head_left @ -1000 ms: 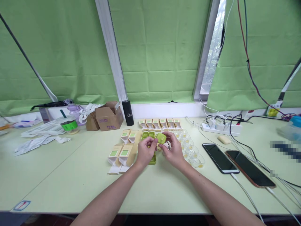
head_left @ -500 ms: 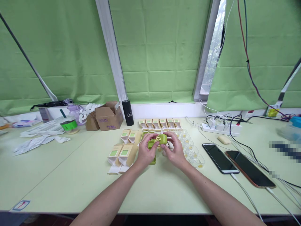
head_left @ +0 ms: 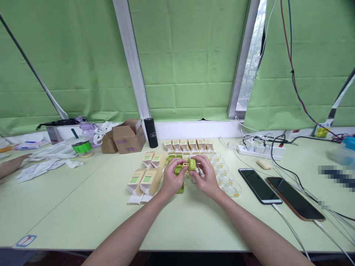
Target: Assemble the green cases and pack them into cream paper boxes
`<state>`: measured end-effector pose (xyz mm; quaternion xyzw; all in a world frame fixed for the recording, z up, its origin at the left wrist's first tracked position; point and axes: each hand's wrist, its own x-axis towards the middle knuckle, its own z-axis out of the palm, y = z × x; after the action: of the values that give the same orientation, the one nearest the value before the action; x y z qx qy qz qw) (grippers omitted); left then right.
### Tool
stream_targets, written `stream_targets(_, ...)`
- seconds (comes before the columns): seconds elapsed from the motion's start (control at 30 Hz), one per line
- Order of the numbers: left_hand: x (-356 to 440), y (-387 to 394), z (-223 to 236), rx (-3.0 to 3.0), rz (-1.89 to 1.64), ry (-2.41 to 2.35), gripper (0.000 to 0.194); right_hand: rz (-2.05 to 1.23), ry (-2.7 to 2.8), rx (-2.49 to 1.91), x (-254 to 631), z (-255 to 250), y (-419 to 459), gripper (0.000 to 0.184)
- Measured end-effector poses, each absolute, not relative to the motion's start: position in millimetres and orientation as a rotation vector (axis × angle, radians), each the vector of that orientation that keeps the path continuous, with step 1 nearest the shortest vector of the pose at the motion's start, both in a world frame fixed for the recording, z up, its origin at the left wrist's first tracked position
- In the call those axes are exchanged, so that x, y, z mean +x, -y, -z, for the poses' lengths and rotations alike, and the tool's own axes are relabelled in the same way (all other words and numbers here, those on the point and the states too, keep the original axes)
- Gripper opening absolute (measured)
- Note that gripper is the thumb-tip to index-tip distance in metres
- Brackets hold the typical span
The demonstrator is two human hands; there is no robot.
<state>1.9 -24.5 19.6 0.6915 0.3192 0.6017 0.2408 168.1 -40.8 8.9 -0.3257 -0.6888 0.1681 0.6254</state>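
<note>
Above the middle of the table, my right hand (head_left: pixel 204 174) grips a small rounded olive-green case (head_left: pixel 192 164) between thumb and fingers. A thin pale-yellow loop (head_left: pixel 185 164) sticks out from its left side, pinched by the fingertips of my left hand (head_left: pixel 173 175). More green cases (head_left: pixel 181 188) lie on the table, partly hidden behind my left hand. To the right, next to my right hand, stand rows of clear plastic shells (head_left: pixel 227 177) with yellow spots. Open kraft-coloured boxes (head_left: pixel 149 181) with green labels lie left of my left hand.
Small open boxes (head_left: pixel 189 146) form a row at the back. A black bottle (head_left: pixel 151 133) and cardboard carton (head_left: pixel 129 138) stand behind. Two phones (head_left: pixel 260 186) with cables and a power strip (head_left: pixel 260 150) lie right. Another person's hand (head_left: pixel 13 164) reaches in at far left.
The green case has turned slightly between my hands and shifted a little left. At the far left edge, another person's hand has come into view.
</note>
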Motion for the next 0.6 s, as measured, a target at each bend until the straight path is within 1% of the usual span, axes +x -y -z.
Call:
stream_targets(0.4, 3.2, 20.8, -13.1, 1.798, -1.668, -0.898, 0.007, -0.429, 1.586, -0.708, 166.2, -0.4, 38.5, 0.041)
stream_targets(0.6, 2.1, 17.1, -11.4, 1.736, -1.65, -0.878, 0.009, -0.45, 1.593, -0.702, 167.4, 1.1, 37.7, 0.041)
